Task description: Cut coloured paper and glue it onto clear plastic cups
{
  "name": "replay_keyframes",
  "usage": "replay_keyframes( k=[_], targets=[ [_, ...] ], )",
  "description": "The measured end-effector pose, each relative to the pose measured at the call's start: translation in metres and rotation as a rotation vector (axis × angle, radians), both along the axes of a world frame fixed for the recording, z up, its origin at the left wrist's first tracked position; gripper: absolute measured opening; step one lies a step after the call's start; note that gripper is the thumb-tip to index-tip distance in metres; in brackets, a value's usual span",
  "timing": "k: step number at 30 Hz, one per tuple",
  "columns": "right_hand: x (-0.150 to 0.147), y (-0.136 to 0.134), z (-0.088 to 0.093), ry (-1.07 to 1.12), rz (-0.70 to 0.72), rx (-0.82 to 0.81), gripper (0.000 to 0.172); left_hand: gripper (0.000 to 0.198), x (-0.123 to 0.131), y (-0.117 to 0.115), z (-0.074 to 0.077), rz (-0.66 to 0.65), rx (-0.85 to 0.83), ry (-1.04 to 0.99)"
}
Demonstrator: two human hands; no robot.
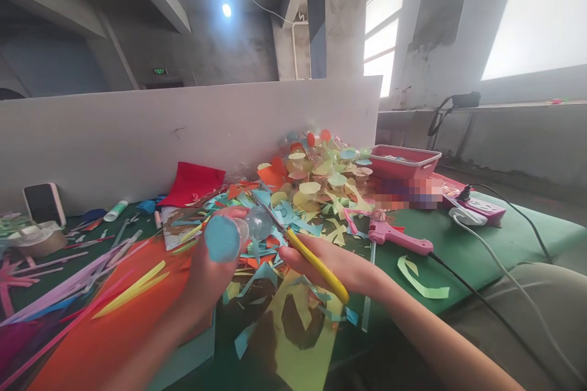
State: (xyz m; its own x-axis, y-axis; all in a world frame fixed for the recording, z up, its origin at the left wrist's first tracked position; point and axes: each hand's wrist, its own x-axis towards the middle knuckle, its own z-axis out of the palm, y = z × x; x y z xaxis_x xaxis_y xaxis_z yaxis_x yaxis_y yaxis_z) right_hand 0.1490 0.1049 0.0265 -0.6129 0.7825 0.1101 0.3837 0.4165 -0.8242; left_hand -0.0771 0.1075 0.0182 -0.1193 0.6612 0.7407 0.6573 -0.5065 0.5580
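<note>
Trimming step, seemingly: left hand (206, 275) grasping blue disc (222, 238) beside clear dome (257, 223) over the scrap-strewn table (458, 244), right hand (342, 269) clenched on yellow scissors (298, 247), blades near the dome; steady edge alignment likely needed.

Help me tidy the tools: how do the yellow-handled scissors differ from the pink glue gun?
The scissors are held in the right hand, blades toward the blue disc in the left hand; the glue gun lies untouched on the green table. The glue gun trails a black cord; the scissors have none. Both are hand tools.
</note>
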Motion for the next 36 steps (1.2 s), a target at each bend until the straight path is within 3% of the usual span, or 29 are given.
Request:
replay_keyframes(
  k=[6, 11, 19, 26, 28, 31, 34, 36],
  targets=[
    [-0.004, -0.002, 0.0, -0.023, -0.099, -0.039, 0.055, 0.019, 0.005, -0.002, 0.004, 0.033, -0.031, -0.04],
    [-0.012, -0.003, -0.002, -0.016, -0.181, -0.091, 0.061, 0.018, 0.0, 0.001, -0.003, 0.1, -0.114, -0.049],
    [-0.021, -0.005, -0.002, 0.074, -0.223, -0.127, 0.066, 0.033, 0.01, -0.004, -0.005, 0.014, -0.229, -0.065],
    [-0.021, -0.005, -0.005, 0.125, -0.225, -0.243, 0.06, 0.047, 0.009, -0.002, -0.006, -0.223, -0.275, -0.033],
    [-0.019, -0.007, -0.005, 0.146, -0.205, -0.261, 0.058, 0.051, 0.008, 0.0, -0.007, -0.196, -0.294, -0.057],
    [-0.016, -0.007, -0.006, 0.125, -0.235, -0.188, 0.056, 0.056, 0.006, 0.003, -0.006, -0.1, -0.316, -0.124],
    [-0.015, -0.003, -0.011, -0.012, -0.357, -0.055, 0.048, 0.056, 0.003, 0.008, -0.001, -0.158, -0.267, -0.231],
    [-0.017, -0.001, -0.014, -0.14, -0.448, 0.031, 0.034, 0.056, 0.0, 0.01, 0.003, -0.173, -0.243, -0.3]
  ],
)
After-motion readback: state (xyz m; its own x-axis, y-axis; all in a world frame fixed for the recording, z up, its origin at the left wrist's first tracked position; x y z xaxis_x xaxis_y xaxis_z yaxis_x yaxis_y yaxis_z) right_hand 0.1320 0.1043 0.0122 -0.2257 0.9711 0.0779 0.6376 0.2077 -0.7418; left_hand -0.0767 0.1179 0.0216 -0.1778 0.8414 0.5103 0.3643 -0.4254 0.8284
